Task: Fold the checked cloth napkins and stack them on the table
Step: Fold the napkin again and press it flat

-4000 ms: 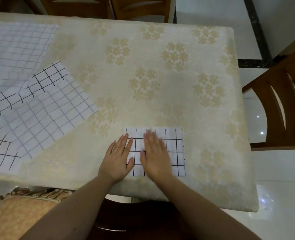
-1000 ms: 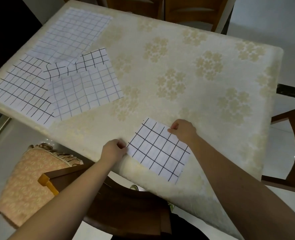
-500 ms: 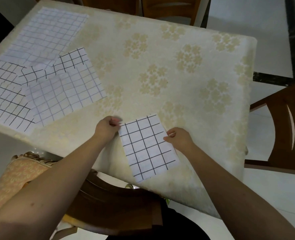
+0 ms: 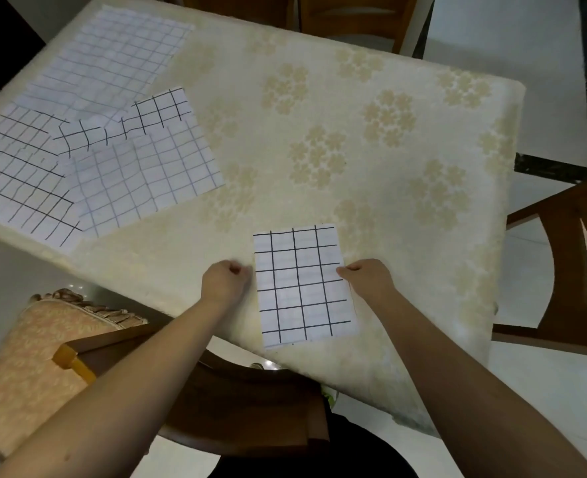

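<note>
A folded napkin, white with a bold black grid, lies lengthwise near the front edge of the table. My left hand is curled at its left edge and my right hand pinches its right edge, both about halfway along. Several unfolded checked napkins overlap at the table's left: a pale blue-lined one, a black-lined one at the left edge, a large faint one at the far corner, and a black-lined strip between them.
A cream flowered cloth covers the table. A wooden chair stands at the right, two more chairs at the far side. A cushioned seat is at the lower left, and a dark chair back is just below the table's front edge.
The folded napkin has been turned from lying wide to lying lengthwise, with both hands shifting from pressing flat on it to gripping its side edges. My view has swung left.
</note>
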Motion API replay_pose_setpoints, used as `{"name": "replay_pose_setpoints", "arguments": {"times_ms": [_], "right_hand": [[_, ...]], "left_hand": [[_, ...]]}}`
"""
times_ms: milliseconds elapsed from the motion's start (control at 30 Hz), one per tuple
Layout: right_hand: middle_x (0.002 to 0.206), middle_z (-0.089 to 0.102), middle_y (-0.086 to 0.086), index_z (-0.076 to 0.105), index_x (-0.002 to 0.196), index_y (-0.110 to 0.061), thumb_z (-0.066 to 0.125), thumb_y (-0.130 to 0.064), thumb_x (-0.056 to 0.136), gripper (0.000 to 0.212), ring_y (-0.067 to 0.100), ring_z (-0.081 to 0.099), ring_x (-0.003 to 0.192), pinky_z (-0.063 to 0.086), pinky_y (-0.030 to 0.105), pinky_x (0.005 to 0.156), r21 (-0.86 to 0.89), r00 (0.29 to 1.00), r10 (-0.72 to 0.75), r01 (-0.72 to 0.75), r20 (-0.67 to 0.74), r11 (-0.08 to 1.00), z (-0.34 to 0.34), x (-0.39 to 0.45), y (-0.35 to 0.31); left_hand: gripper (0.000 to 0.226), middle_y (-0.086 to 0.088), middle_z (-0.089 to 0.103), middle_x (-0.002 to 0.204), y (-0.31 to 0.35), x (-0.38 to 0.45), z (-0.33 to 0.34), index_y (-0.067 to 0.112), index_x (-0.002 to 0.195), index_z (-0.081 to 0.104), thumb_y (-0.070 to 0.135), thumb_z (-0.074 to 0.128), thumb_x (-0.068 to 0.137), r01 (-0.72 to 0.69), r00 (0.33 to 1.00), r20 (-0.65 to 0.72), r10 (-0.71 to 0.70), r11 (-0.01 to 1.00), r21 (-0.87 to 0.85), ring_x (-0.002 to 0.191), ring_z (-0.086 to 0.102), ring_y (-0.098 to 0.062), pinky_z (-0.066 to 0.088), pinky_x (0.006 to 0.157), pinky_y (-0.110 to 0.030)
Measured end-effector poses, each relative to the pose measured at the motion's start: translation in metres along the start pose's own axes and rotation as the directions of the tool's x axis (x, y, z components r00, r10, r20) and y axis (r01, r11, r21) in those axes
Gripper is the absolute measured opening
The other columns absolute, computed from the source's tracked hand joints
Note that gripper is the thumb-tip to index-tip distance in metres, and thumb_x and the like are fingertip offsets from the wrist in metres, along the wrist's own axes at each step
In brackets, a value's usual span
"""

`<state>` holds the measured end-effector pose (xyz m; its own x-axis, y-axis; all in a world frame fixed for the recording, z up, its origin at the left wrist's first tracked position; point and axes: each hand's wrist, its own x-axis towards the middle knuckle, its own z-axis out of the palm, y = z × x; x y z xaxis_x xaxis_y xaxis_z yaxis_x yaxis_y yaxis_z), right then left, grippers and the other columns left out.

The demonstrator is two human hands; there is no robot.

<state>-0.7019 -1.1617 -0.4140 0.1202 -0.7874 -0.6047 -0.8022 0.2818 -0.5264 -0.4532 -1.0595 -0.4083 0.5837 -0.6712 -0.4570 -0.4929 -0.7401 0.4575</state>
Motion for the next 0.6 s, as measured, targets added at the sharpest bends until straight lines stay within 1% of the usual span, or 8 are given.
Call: {"name": "replay_pose_setpoints", "arguments": {"times_ms": [33, 133, 167, 233, 300, 367, 500, 600], "right_hand": [[0.057, 0.047, 0.006, 0.062, 0.065, -0.005, 0.063, -0.033, 0.091, 0.038, 0.019, 0.046, 0.056, 0.035, 0.028, 0.058, -0.002, 1.000, 0.003, -0.003, -0.001, 1.000, 0.000, 0.001, -0.001], [0.052, 0.037, 0.002, 0.040, 0.053, -0.013, 0.065, -0.032, 0.090, 0.048, 0.018, 0.039, 0.050, 0.032, 0.029, 0.053, -0.009, 0.999, 0.033, -0.033, 0.003, 0.999, 0.001, 0.001, -0.005], [0.053, 0.038, 0.003, 0.040, 0.053, -0.014, 0.066, -0.031, 0.089, 0.048, 0.018, 0.041, 0.051, 0.033, 0.028, 0.053, -0.007, 0.999, 0.050, -0.050, 0.009, 0.999, 0.001, 0.001, -0.006], [0.062, 0.048, 0.006, 0.052, 0.059, -0.009, 0.068, -0.030, 0.087, 0.039, 0.022, 0.051, 0.061, 0.040, 0.029, 0.061, 0.018, 0.996, 0.084, -0.085, 0.021, 0.996, 0.001, 0.001, -0.008], [0.073, 0.055, 0.010, 0.069, 0.081, 0.005, 0.070, -0.029, 0.086, 0.035, 0.028, 0.063, 0.075, 0.051, 0.035, 0.076, 0.038, 0.996, 0.084, -0.085, 0.033, 0.996, 0.002, 0.000, -0.008], [0.077, 0.056, 0.009, 0.069, 0.098, 0.010, 0.070, -0.030, 0.086, 0.041, 0.030, 0.066, 0.083, 0.052, 0.038, 0.087, 0.059, 0.997, 0.075, -0.077, 0.031, 0.995, 0.003, 0.000, -0.006], [0.077, 0.061, 0.005, 0.072, 0.095, -0.002, 0.071, -0.030, 0.086, 0.029, 0.021, 0.058, 0.077, 0.046, 0.031, 0.076, 0.165, 0.997, 0.068, -0.075, 0.044, 0.983, 0.001, -0.003, -0.003], [0.086, 0.064, 0.005, 0.072, 0.102, -0.007, 0.073, -0.029, 0.086, 0.027, 0.016, 0.056, 0.075, 0.043, 0.027, 0.074, 0.261, 0.996, 0.074, -0.085, 0.053, 0.962, 0.000, -0.006, 0.000]], "left_hand": [[0.018, -0.001, 0.062, 0.080, -0.005, -0.006, 0.004, 0.016, 0.083, 0.062, 0.029, 0.059, 0.093, 0.012, 1.000, 0.017, -0.012, 1.000, -0.008, 0.080, 0.055, -0.022, 0.036, 0.070, -0.026], [0.016, -0.001, 0.065, 0.085, -0.012, -0.016, 0.016, 0.015, 0.089, 0.067, 0.029, 0.062, 0.092, 0.052, 0.999, 0.017, -0.051, 0.996, -0.069, 0.085, 0.058, -0.021, 0.038, 0.073, -0.026], [0.017, -0.001, 0.065, 0.086, -0.011, -0.018, 0.018, 0.014, 0.090, 0.068, 0.029, 0.062, 0.092, 0.064, 0.998, 0.021, -0.063, 0.995, -0.078, 0.086, 0.059, -0.022, 0.038, 0.073, -0.026], [0.019, -0.001, 0.064, 0.083, -0.008, -0.022, 0.022, 0.013, 0.085, 0.068, 0.030, 0.062, 0.093, 0.102, 0.993, 0.062, -0.096, 0.990, -0.101, 0.084, 0.057, -0.021, 0.037, 0.073, -0.026], [0.021, -0.002, 0.063, 0.080, -0.005, -0.023, 0.025, 0.013, 0.080, 0.065, 0.029, 0.062, 0.093, 0.149, 0.986, 0.098, -0.136, 0.978, -0.144, 0.082, 0.056, -0.021, 0.037, 0.071, -0.026], [0.021, -0.002, 0.063, 0.081, -0.004, -0.023, 0.025, 0.012, 0.083, 0.066, 0.030, 0.062, 0.093, 0.190, 0.978, 0.120, -0.169, 0.962, -0.198, 0.082, 0.056, -0.021, 0.038, 0.072, -0.027], [0.019, 0.001, 0.064, 0.085, -0.003, -0.023, 0.024, 0.013, 0.090, 0.066, 0.032, 0.063, 0.093, 0.283, 0.957, 0.177, -0.229, 0.867, -0.411, 0.082, 0.058, -0.019, 0.042, 0.076, -0.028], [0.024, 0.002, 0.067, 0.087, -0.005, -0.023, 0.024, 0.015, 0.092, 0.068, 0.039, 0.064, 0.091, 0.287, 0.957, 0.179, -0.229, 0.840, -0.460, 0.083, 0.061, -0.018, 0.045, 0.075, -0.030]]}}
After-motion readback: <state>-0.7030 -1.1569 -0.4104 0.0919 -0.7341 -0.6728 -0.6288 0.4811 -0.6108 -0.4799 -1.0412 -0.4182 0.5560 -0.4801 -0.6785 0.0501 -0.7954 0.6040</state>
